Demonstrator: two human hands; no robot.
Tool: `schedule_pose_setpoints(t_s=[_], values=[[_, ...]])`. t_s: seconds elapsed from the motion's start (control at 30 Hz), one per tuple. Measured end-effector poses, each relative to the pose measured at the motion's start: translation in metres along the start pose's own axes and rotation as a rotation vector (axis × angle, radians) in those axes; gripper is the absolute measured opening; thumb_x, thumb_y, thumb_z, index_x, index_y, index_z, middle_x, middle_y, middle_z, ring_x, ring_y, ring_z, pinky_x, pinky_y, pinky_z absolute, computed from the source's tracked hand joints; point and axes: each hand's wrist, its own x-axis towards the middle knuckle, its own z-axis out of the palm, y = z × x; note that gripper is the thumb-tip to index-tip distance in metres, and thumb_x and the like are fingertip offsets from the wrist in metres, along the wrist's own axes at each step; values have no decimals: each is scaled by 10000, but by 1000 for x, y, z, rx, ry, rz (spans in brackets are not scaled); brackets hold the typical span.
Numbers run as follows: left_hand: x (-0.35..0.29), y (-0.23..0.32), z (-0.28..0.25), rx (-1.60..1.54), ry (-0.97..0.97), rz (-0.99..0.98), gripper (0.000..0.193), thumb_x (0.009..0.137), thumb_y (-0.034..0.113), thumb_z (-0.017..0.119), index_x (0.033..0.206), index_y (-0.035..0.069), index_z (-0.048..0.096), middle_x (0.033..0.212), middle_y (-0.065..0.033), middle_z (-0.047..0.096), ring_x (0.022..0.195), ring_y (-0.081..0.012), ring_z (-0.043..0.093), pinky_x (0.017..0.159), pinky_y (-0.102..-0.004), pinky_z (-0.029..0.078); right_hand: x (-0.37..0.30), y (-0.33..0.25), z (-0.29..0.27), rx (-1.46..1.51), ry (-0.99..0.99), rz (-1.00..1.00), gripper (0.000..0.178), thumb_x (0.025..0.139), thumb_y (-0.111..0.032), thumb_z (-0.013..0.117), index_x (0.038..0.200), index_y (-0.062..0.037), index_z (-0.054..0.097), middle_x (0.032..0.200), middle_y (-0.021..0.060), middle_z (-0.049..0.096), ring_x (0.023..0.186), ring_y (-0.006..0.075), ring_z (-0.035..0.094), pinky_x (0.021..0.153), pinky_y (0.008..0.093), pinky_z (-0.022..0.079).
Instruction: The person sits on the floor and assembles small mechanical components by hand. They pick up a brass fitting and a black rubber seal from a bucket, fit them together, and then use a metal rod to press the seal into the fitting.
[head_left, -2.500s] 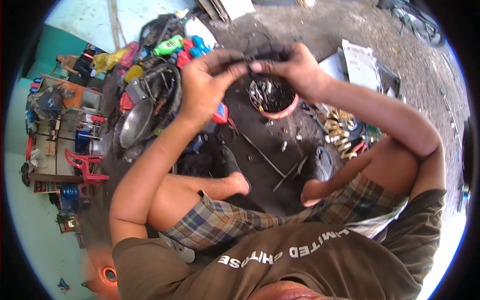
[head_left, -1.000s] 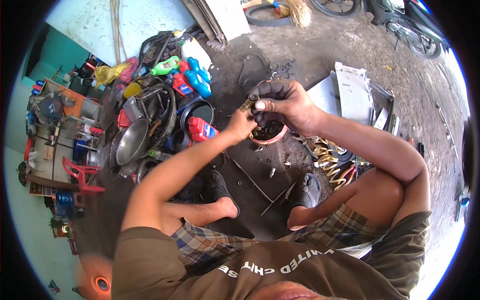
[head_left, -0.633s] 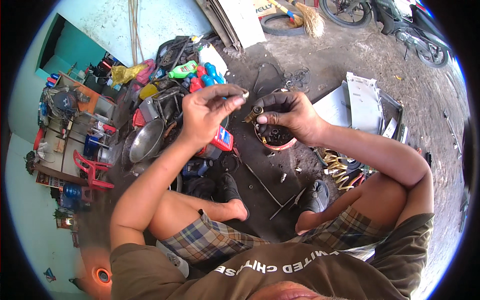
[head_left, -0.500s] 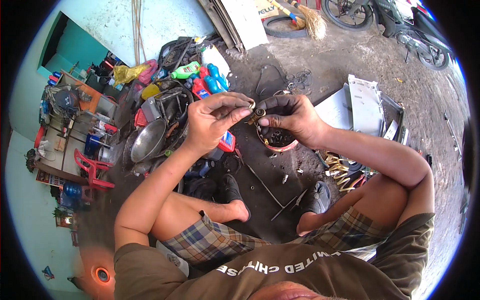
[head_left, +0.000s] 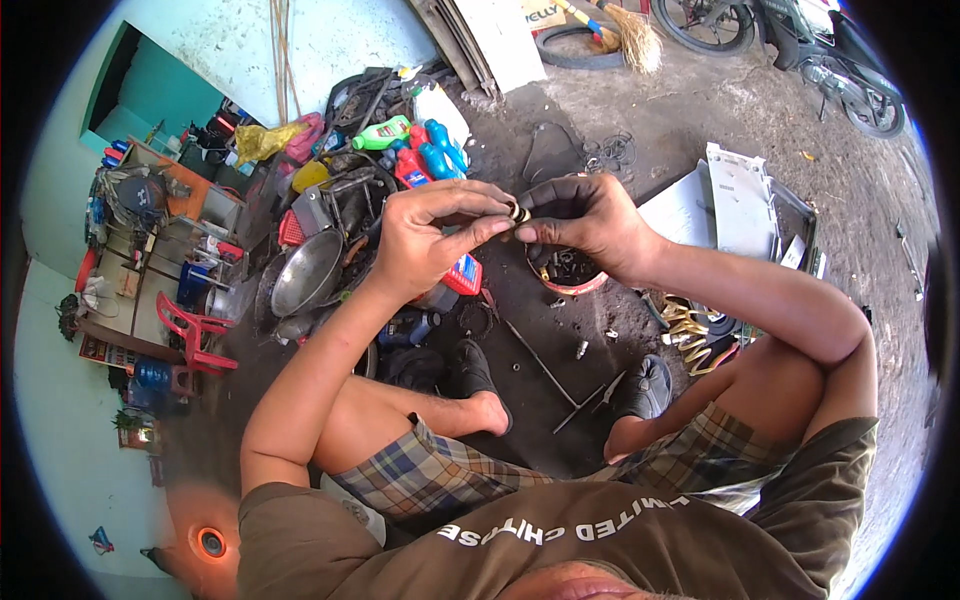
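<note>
Two sets of fingers pinch one small brass-and-black cylindrical metal part from opposite sides: the left hand closes its thumb and fingertips on one end, and the right hand grips the other between thumb and forefinger. So small a thing probably gives room for fingertips only, which would explain why the palms seem to stay off it. Whether it is one piece or two joined cannot be told behind the fingers. Held up above the dark floor, it is perhaps easier to see.

Just below the right fingers stands a round, red-rimmed tub of small dark pieces, likely placed there to keep them within reach. Nearer the body than the fingers, a thin T-shaped metal rod lies flat, apparently laid down close by. Right of the fingers, coiled yellow tubing and a flat pale-grey panel lie farther out, seemingly set aside.
</note>
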Motion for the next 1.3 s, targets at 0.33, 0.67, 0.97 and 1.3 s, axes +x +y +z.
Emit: schedule_pose_setpoints(t_s=[0.33,0.67,0.97,1.3], values=[[-3,-9,5,-256,60,-150,108,938,-15,768,1036,-56,789,1129,-154,777,1008,-176,740,897,-318,599,-2,-8,0,139,19,123,337,869,-157,893,1133,25,790,1057,59,802,964,93,695,900,305,572],[-4,-18,6,-400,47,-221,106,960,4,752,1045,-50,785,1127,-143,774,986,-163,729,894,-315,593,-4,-24,3,233,15,186,329,862,-87,880,1128,67,762,1030,97,789,905,131,723,840,291,589],[-9,-27,8,-792,53,-368,189,993,11,711,1173,42,761,1215,-132,753,1107,-223,725,968,-392,612,-6,-37,4,260,26,202,346,880,-111,875,1137,80,743,990,109,777,803,144,733,730,272,618],[-10,-29,8,-597,62,-271,160,967,-22,728,1120,5,768,1204,-149,754,1106,-212,723,978,-368,597,-3,-23,2,106,16,90,357,877,-179,889,1125,52,776,1023,91,796,897,113,714,827,295,600]])
